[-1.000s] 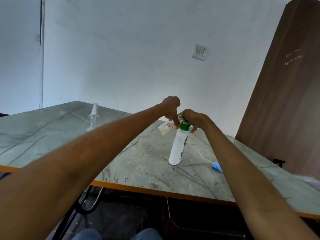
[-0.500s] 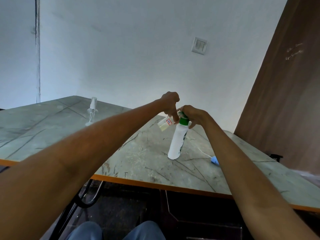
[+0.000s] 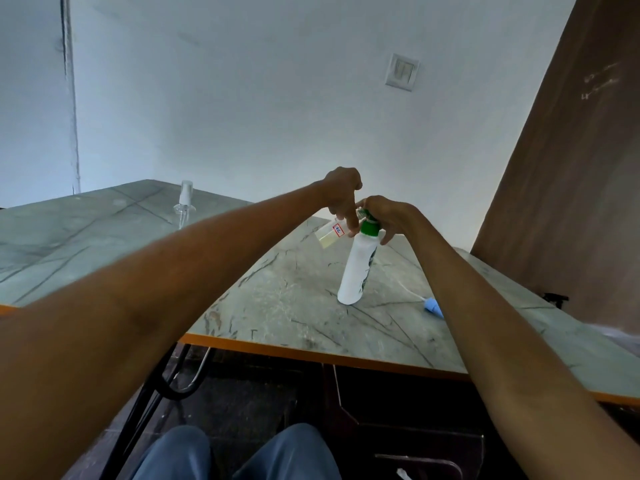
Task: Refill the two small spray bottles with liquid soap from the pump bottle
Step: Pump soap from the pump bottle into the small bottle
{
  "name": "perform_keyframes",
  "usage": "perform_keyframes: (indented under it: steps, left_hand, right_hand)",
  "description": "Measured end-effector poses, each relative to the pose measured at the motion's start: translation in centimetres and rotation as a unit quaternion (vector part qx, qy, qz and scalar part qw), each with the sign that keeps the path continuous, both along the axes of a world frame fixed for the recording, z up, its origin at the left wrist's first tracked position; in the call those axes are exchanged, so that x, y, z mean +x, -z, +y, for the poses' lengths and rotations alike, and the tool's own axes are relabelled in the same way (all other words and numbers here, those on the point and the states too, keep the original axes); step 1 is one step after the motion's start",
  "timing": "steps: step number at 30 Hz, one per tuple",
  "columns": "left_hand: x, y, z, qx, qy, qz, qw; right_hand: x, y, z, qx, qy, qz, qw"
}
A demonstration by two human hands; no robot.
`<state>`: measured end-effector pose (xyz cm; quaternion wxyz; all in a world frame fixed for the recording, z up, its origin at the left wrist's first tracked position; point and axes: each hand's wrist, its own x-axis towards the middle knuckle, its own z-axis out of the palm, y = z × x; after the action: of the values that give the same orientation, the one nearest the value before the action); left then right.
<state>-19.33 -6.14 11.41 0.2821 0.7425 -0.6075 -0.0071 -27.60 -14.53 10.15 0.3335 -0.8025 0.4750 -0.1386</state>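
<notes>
A small clear spray bottle, tilted with its mouth up against the pump head, hangs in the air just left of the pump bottle; a little pale yellow liquid sits in its lower end, and a red-edged label shows on its side. The white pump bottle with a green collar stands upright on the grey marbled table, near the middle. A 2nd spray bottle, clear and capped, stands well apart at the far left; what it holds cannot be told. A blue cap with a thin white tube lies on the table just right of the pump bottle. The left hand pinches the small bottle's neck, fingers curled down. The right hand is curled over the pump head, hiding the nozzle. Both forearms reach straight out.
</notes>
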Motion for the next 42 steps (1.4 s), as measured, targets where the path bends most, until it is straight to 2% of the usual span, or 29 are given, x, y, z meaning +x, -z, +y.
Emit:
perform_keyframes:
  steps: [11,18,27,31,42]
  left_hand:
    - [-0.14,-0.15,-0.11,-0.009,-0.011,-0.002,1.0]
    - [0.06,0.14,-0.1,-0.005,-0.011,0.005,1.0]
    - [0.11,-0.22,-0.57,0.0,-0.012,-0.021,1.0]
    - [0.17,0.07,-0.69,0.004,-0.013,-0.029,0.999]
    - [0.18,-0.33,-0.56,0.001,-0.01,-0.016,1.0]
  right_hand:
    - [-0.01,-0.14,-0.59,0.022,-0.021,-0.03,0.999]
    - [0.05,-0.21,-0.29,0.015,-0.013,-0.004,1.0]
    - [0.15,-0.35,-0.59,0.023,-0.008,-0.018,1.0]
    - [0.02,-0.15,0.02,0.019,-0.003,0.009,1.0]
    - [-0.07,-0.39,-0.43,0.022,-0.01,-0.001,1.0]
